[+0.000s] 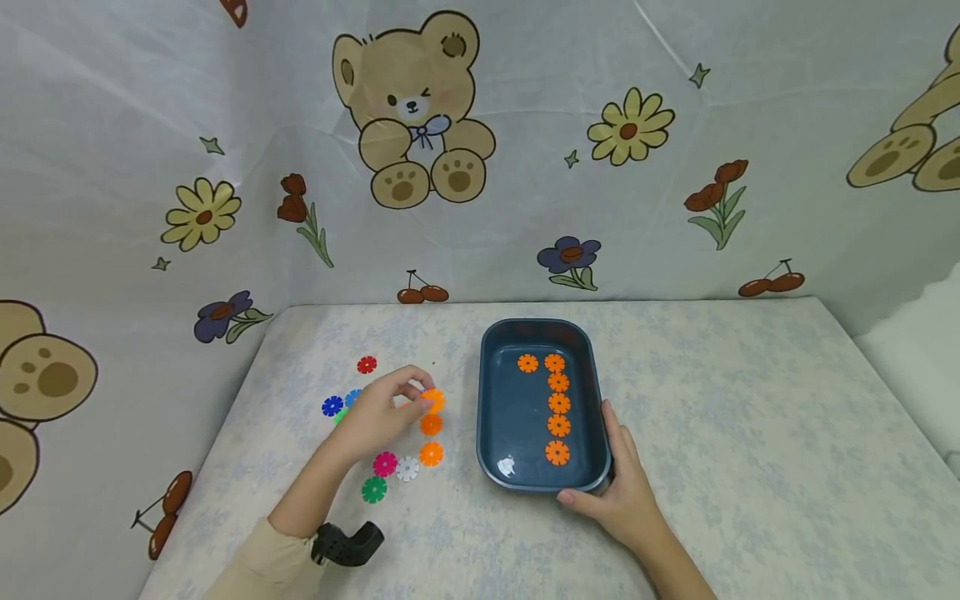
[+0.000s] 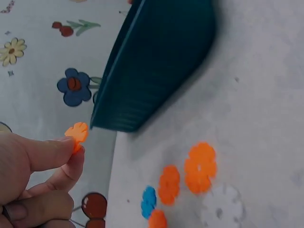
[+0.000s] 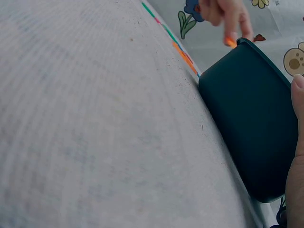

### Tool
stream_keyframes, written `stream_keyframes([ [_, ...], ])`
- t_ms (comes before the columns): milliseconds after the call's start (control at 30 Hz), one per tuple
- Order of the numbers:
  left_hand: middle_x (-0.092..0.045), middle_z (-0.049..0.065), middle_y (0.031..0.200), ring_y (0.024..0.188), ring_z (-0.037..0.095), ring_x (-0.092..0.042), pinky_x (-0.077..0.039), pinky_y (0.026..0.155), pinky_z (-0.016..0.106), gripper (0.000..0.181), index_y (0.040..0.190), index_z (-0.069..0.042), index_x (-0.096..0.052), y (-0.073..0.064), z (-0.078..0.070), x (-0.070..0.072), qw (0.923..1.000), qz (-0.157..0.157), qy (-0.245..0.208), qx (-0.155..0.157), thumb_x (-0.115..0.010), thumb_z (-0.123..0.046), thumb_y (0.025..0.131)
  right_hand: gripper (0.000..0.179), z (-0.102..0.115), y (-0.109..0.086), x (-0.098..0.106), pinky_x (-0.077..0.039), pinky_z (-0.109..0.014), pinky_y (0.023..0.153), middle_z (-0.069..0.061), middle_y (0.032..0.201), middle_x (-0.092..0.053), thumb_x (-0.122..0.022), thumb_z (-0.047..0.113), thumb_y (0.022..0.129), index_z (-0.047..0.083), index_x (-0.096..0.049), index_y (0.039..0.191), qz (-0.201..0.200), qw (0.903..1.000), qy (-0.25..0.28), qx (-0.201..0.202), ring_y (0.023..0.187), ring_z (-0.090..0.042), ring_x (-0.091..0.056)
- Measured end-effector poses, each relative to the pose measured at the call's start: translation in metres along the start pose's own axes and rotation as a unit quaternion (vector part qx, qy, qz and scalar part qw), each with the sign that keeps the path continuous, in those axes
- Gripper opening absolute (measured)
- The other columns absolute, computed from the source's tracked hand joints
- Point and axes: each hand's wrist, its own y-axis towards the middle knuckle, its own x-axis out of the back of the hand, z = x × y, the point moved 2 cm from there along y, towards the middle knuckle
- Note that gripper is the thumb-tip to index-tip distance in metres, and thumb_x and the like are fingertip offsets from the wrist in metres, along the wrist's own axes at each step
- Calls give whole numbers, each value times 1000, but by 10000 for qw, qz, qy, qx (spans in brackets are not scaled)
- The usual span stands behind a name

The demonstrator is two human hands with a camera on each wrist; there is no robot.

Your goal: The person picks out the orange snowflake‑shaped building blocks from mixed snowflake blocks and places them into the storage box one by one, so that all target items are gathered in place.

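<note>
My left hand (image 1: 384, 417) pinches an orange notched plastic disc (image 1: 435, 401) between thumb and finger, above the table left of the blue tray. In the left wrist view, the pinched disc (image 2: 77, 132) stands tilted, apart from the tray's wall (image 2: 142, 90). My right hand (image 1: 626, 504) holds the near right corner of the tray (image 1: 513, 417), thumb at the front edge and fingers along the right side. Inside the tray lie several orange discs (image 1: 558, 403), most in a column on the right, with a single disc (image 1: 527, 363) to their left.
Two orange discs lie on the table, one (image 1: 431, 454) nearest me. Around my left hand are a red disc (image 1: 367, 365), a dark blue disc (image 1: 332, 406), a pink disc (image 1: 385, 464), a white disc (image 1: 408, 469) and a green disc (image 1: 374, 490). A patterned cloth (image 1: 517, 183) hangs behind.
</note>
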Motion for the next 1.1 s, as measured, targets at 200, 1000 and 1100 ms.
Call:
stream_keyframes([
  [200,-66,0,99,73,25,-61,-48,57,30,15,106,-30,-63,19,-49,-20,9991,229,112,-348,-67,-20,95,136,1,0,0,-30,-2,95,-14,137,-43,-97,19,57,27,-9,160,29,10000,-21,-85,114,-7,-39],
  [1000,-67,-8,77,59,11,-54,-40,51,26,7,100,-26,-65,77,-93,-117,9389,-274,3261,-1069,-61,-20,98,135,-2,0,0,-31,-3,95,-14,136,-44,-96,19,59,25,-8,160,38,10000,-43,39,114,-7,-40],
  [1100,-63,-7,69,54,11,-52,-38,47,26,9,96,-25,-66,79,-90,-122,9301,-417,3476,-1111,-61,-17,98,135,-2,0,-1,-29,-2,97,-14,139,-43,-96,20,58,27,-8,160,42,9999,-87,-30,118,-6,-39],
])
